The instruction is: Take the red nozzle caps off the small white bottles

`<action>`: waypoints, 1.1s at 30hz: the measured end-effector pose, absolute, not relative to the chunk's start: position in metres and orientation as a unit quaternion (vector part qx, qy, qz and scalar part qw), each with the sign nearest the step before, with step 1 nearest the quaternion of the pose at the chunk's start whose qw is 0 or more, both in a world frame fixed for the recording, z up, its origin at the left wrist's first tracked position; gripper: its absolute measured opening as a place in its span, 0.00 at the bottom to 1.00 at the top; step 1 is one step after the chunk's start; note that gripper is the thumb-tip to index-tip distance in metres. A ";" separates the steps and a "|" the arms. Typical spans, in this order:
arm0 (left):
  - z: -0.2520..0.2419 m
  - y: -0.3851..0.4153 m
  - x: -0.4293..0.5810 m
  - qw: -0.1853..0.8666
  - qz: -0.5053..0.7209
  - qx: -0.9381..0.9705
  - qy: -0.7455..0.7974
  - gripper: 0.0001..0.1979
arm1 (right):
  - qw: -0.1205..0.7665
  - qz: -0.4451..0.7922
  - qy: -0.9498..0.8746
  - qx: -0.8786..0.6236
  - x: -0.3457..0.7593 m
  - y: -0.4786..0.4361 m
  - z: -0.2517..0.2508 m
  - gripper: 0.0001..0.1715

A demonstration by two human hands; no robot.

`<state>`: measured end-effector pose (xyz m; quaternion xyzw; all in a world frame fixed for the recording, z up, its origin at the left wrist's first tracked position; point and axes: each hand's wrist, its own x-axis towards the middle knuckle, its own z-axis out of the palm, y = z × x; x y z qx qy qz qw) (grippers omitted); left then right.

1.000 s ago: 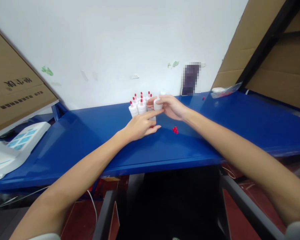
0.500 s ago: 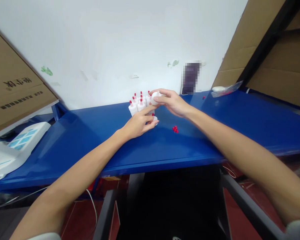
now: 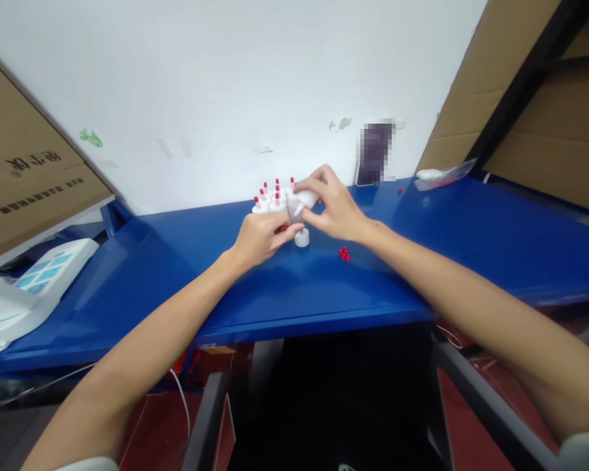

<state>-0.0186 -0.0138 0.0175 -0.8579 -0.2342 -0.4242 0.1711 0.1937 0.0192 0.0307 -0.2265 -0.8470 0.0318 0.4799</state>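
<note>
Cardboard box [image 3: 29, 176]: far left, tilted, printed face toward the camera.
Keypad device [image 3: 24, 288]: white with pale blue keys, flat on the left end of the blue table [image 3: 177, 275].
Left hand [image 3: 260, 235]: over mid-table, fingers curled inward, thumb and forefinger tips pressed together on a small red cap [image 3: 284, 227].
Capped bottles [image 3: 269, 201]: tight cluster of white bottles with red tips, upright against the wall, just behind the left hand.
White bottle [image 3: 302, 198]: held above the table between both hands, tilted, nozzle end down-left toward the left fingertips.
Short white cylinder [image 3: 302, 238]: upright on the table, directly below the held bottle.
Right hand [image 3: 331, 210]: fingers wrapped over the white bottle from above, thumb below, knuckles raised.
Loose red caps [image 3: 344, 254]: small heap on the table, just right of the right wrist.
Blurred dark panel [image 3: 375, 152]: leaning on the wall, contents not readable.
Plastic bag [image 3: 439, 175]: at the table's rear right, well apart from both hands.
Cardboard sheets [image 3: 544, 124]: stacked on a dark frame, far right.
</note>
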 end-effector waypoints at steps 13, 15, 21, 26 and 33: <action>0.028 -0.014 -0.023 0.282 -0.426 -0.844 -0.162 0.21 | 0.379 0.076 -0.905 -0.176 0.194 0.013 0.034 0.09; 0.027 -0.014 -0.023 0.279 -0.435 -0.841 -0.160 0.20 | 0.379 0.080 -0.903 -0.183 0.193 0.012 0.034 0.09; 0.028 -0.015 -0.024 0.274 -0.431 -0.845 -0.158 0.20 | 0.364 0.090 -0.900 -0.221 0.194 0.010 0.034 0.09; 0.027 -0.015 -0.025 0.275 -0.414 -0.854 -0.156 0.20 | 0.332 0.095 -0.909 -0.233 0.195 0.007 0.036 0.14; 0.027 -0.017 -0.022 0.290 -0.438 -0.839 -0.141 0.20 | 0.301 0.082 -0.918 -0.243 0.196 0.006 0.037 0.12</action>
